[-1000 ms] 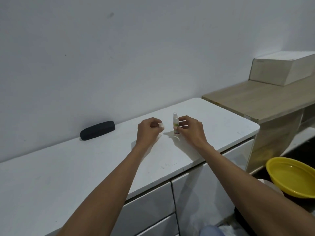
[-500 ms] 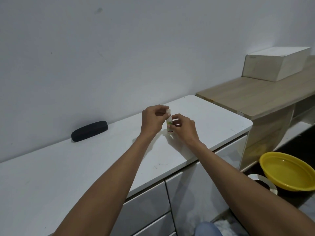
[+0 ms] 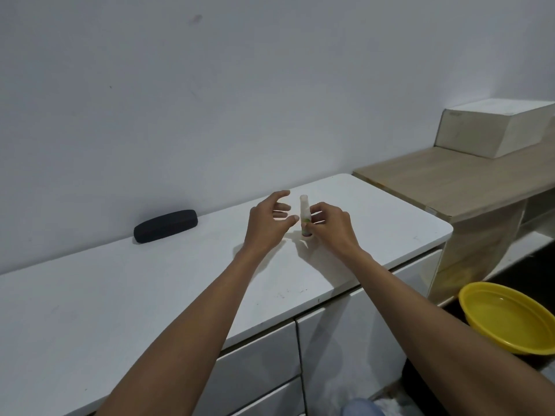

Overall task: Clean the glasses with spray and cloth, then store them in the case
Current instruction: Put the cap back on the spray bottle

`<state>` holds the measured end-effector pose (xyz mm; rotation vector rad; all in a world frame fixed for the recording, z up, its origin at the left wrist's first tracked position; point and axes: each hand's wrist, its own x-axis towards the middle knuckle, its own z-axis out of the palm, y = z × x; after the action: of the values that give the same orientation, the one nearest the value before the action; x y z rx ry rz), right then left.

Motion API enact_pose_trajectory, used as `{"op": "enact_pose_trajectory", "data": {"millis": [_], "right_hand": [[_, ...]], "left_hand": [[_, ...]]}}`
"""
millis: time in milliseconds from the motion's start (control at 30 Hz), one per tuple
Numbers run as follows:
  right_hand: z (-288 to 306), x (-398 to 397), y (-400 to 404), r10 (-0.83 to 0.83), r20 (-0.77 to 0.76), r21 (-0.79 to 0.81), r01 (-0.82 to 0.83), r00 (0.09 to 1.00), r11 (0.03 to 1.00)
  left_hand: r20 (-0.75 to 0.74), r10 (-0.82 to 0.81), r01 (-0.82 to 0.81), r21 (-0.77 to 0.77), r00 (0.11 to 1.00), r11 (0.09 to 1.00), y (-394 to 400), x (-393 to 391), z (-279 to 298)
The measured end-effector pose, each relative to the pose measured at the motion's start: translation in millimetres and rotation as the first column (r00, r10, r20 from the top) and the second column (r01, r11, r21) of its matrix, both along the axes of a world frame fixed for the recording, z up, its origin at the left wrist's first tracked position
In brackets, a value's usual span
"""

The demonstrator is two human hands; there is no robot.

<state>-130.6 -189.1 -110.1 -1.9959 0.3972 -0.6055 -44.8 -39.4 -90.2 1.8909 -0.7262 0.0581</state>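
Running along the wall, the white cabinet top (image 3: 150, 295) carries everything in play, with a wooden bench (image 3: 450, 187) butted against its right end and a pale box (image 3: 492, 127) on that. A yellow basin (image 3: 510, 319) sits on the floor below the cabinet's right front corner. The black glasses case (image 3: 165, 226) lies closed along the back edge, left of centre and well apart from the hands. No glasses or cloth show anywhere on the top; they may be inside the case, though that cannot be told from this view.

Near the right end of the top, about midway between back and front edges, the right hand (image 3: 330, 226) pinches the small spray bottle (image 3: 305, 216) around its lower body, holding it upright on or just above the surface. The left hand (image 3: 267, 220) hovers just beside the bottle's top, fingers spread and holding nothing.

This looks like the spray-readying step, early in the task. The cap seems to be on, but the bottle is too small to be sure. Next, probably, the free left hand must fetch the glasses from the case while the right keeps the bottle steady and upright.
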Motion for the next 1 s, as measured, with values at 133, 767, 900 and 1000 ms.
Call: {"op": "enact_pose_trajectory", "data": {"millis": [133,767,900,1000], "right_hand": [[8,9,18,0.009,-0.006,-0.02,-0.009,1.0,1.0],[8,155,143,0.131,-0.055,0.079,-0.126,0.99,0.989],[3,184,151,0.099,-0.051,0.084,-0.094,0.994,0.992],[2,203,156,0.091,-0.04,0.094,-0.087,0.995,0.992]], "left_hand": [[0.115,0.226,-0.246,0.215,0.967,0.945,56,17,-17],[0.267,0.258,-0.371,0.705,0.928,0.604,178,59,-49],[0.267,0.251,-0.366,0.714,0.93,0.597,176,64,-52],[0.265,0.262,-0.372,0.711,0.928,0.597,175,65,-52]]}}
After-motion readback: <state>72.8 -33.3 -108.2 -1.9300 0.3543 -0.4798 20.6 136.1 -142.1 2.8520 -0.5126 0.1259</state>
